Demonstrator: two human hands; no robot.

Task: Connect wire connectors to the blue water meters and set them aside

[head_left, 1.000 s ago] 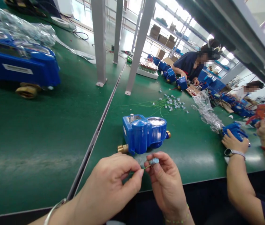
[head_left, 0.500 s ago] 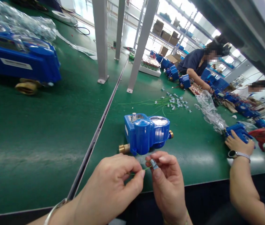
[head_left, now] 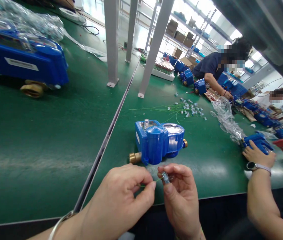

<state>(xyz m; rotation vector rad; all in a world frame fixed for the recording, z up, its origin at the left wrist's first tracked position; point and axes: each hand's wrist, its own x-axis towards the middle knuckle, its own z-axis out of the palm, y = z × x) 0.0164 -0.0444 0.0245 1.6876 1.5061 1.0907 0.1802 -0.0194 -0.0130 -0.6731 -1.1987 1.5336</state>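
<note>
My left hand (head_left: 125, 193) is closed in a pinch on a thin green wire (head_left: 159, 179). That wire runs across to a small clear-bluish wire seal (head_left: 165, 178), which my right hand (head_left: 182, 196) grips between thumb and fingers. Just beyond my hands a blue water meter (head_left: 153, 145) stands on the green table, apart from my fingers. It has brass threaded ends on both sides and a metal stub on top. Behind the meter lies a loose pile of similar seals (head_left: 187, 106) with their green wires.
A metal rail (head_left: 106, 138) crosses the table on my left; past it sits another blue meter (head_left: 36, 63) near plastic wrap. Upright grey posts (head_left: 111, 43) rise at the back. On the right, a co-worker's hand (head_left: 258, 155) rests on a blue housing; another person works farther back.
The view has shifted slightly, so the meter and table appear a little farther right. The seal has turned a little in my right fingers; both hands keep their grips.
</note>
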